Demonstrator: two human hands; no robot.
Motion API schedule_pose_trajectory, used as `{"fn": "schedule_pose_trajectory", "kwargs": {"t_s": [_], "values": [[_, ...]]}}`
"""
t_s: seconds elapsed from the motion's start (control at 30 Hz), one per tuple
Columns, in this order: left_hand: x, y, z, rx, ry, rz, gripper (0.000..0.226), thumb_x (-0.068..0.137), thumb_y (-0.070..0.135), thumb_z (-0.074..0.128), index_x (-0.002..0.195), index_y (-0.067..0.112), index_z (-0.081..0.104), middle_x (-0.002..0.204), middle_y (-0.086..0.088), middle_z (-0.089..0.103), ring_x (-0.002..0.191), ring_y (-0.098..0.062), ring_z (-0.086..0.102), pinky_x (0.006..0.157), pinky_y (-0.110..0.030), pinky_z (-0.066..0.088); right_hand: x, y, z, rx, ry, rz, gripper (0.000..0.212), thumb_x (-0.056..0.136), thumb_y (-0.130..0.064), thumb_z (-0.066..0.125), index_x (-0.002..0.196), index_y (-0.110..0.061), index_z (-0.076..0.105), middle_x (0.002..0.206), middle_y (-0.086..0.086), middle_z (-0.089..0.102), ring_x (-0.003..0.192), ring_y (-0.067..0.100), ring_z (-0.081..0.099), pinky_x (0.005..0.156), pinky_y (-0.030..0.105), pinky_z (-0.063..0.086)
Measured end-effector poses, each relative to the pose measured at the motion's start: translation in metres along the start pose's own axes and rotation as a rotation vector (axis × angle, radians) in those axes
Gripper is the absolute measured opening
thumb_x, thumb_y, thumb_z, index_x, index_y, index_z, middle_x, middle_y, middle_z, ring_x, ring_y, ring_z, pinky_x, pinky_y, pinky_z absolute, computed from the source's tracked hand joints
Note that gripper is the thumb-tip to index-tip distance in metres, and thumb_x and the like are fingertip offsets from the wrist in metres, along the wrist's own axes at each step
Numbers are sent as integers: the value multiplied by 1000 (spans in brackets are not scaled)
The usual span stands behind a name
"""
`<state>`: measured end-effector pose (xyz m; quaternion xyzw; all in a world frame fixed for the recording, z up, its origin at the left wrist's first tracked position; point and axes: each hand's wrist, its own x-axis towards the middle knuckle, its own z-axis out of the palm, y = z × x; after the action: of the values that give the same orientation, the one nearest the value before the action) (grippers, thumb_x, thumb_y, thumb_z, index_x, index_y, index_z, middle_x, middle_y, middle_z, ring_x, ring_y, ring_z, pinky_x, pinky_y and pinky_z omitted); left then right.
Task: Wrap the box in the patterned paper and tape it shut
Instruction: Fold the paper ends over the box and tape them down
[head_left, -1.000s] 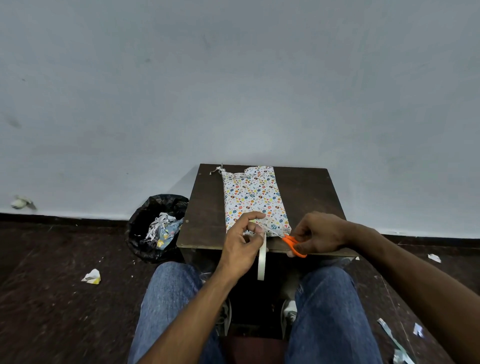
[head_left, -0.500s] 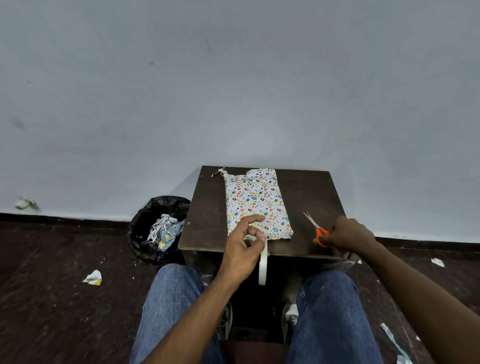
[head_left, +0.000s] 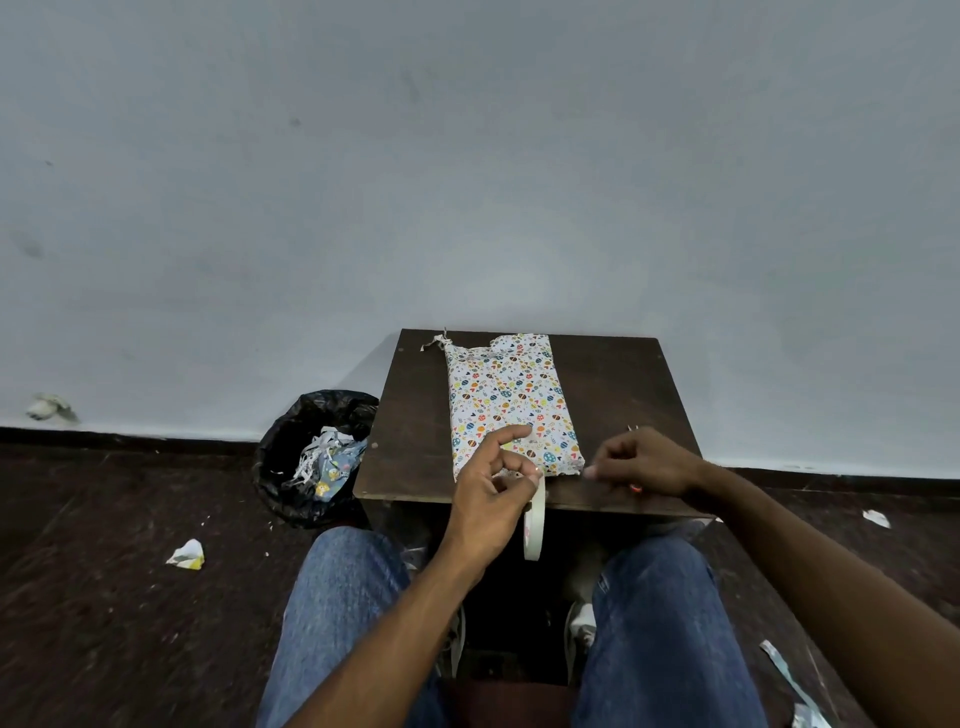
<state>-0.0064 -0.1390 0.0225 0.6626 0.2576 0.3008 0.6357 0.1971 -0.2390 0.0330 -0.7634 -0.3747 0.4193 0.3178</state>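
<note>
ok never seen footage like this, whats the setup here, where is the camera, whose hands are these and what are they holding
There is no machine: a person sits at a small dark table, and a camera worn on the head looks forward and down, so you see their own arms and jeans. On the table lies a box already covered in patterned paper. The left hand holds a roll of tape that hangs at the table's near edge. The right hand is curled over scissors, mostly hidden. Left of the table stands a black bin holding paper scraps.
</note>
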Motion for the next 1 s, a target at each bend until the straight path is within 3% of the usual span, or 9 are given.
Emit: {"fn": "schedule_pose_trajectory", "kwargs": {"t_s": [0.07, 0.13, 0.23, 0.33, 0.43, 0.5, 0.63, 0.87, 1.0], "values": [[0, 2, 3, -74, 4, -33, 50, 85, -13, 57, 121, 22, 58, 81, -11, 68, 80, -11, 62, 78, -17, 48, -9, -16, 12, 125, -174, -58, 24, 88, -22, 73, 90, 2, 70, 76, 8, 64, 71, 17, 59, 59, 22, 50], [-1, 4, 4, -161, 6, -54, 52, 84, -12, 55, 124, 21, 56, 82, -10, 69, 81, -16, 63, 80, -23, 51, -15, -26, 27, 147, -241, -129, 31, 88, -27, 74, 86, 3, 67, 72, 5, 59, 66, 11, 52, 59, 17, 42], [-1, 8, 3, -272, 19, -77, 53, 87, -17, 51, 125, 19, 54, 83, -14, 70, 80, -16, 66, 76, -23, 53, -17, -31, 47, 228, -135, -181, 23, 89, -14, 71, 71, -4, 61, 52, -8, 51, 48, 0, 43, 51, 12, 34], [-1, 12, 3, -286, 58, -70, 56, 85, -20, 53, 128, 16, 50, 82, -14, 70, 73, -12, 66, 68, -20, 53, -18, -26, 58, 260, -12, -253, 34, 87, -14, 74, 62, -1, 56, 49, -4, 48, 46, 4, 40, 50, 18, 32], [-2, 6, 4, -249, 148, -54, 59, 84, -17, 60, 130, 17, 48, 77, -6, 70, 69, -7, 66, 68, -17, 52, -15, -22, 65, -21, 198, -333, 51, 80, -44, 76, 59, -2, 54, 50, -4, 49, 48, 9, 41, 52, 31, 34], [-2, 2, 6, -232, 196, -30, 62, 82, -14, 66, 129, 22, 48, 75, 0, 71, 75, -8, 66, 73, -17, 51, -14, -24, 70, -308, 373, -342, 54, 73, -64, 58, 57, -13, 52, 50, -6, 53, 50, 12, 50, 54, 33, 39], [0, 1, 9, -239, 260, 12, 66, 80, -12, 71, 130, 23, 46, 74, 0, 70, 75, -4, 64, 75, -12, 47, -15, -25, 77, -529, 558, -424, 42, 80, -53, 52, 53, -23, 41, 49, -8, 48, 54, 21, 57, 54, 29, 35], [6, -3, 6, -275, 237, 33, 67, 74, 12, 75, 133, 28, 46, 77, 2, 70, 83, -10, 65, 91, -25, 49, -9, -26, 82, -473, 666, -556, 46, 81, -57, 48, 55, -19, 45, 50, -5, 53, 49, 18, 55, 47, 32, 43], [8, -4, 4, -352, 188, 0, 69, 82, 1, 74, 141, 18, 43, 77, 1, 71, 77, -11, 64, 79, -28, 54, -6, -23, 80, -339, 568, -578, 46, 78, -58, 54, 62, -15, 55, 57, -3, 59, 55, 18, 58, 53, 40, 48]]}}
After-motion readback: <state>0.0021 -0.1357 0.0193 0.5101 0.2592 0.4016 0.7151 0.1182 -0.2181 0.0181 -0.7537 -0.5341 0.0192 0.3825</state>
